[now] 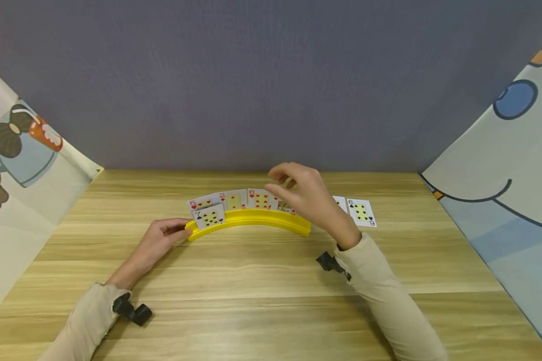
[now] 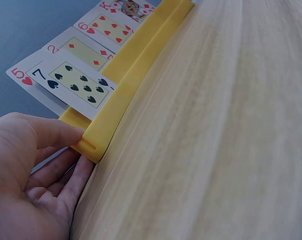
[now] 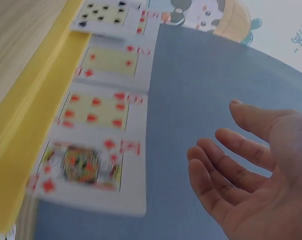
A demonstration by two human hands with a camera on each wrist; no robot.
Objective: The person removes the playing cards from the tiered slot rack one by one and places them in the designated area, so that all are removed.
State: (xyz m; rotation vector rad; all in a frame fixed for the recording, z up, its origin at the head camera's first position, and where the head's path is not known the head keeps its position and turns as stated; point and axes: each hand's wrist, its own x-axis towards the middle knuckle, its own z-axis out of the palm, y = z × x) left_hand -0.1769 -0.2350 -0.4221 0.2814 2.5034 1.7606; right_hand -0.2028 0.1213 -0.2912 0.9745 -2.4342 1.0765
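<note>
Tan sleeves (image 1: 384, 291) foremost, a person's left hand (image 1: 157, 241) pinches the left end of a yellow rack (image 1: 262, 216) holding five cards (image 1: 232, 200); the right hand (image 1: 308, 194), empty, fingers loosely bent, hovers near the rack's right end.

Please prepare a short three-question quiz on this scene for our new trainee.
1. Which hand grips the rack?
2. True or false: the right hand holds a card.
3. Fill in the blank: in front of the five of hearts stands the ____ of spades.

Key:
1. The left hand.
2. False; its fingers hold nothing.
3. Seven.
</note>
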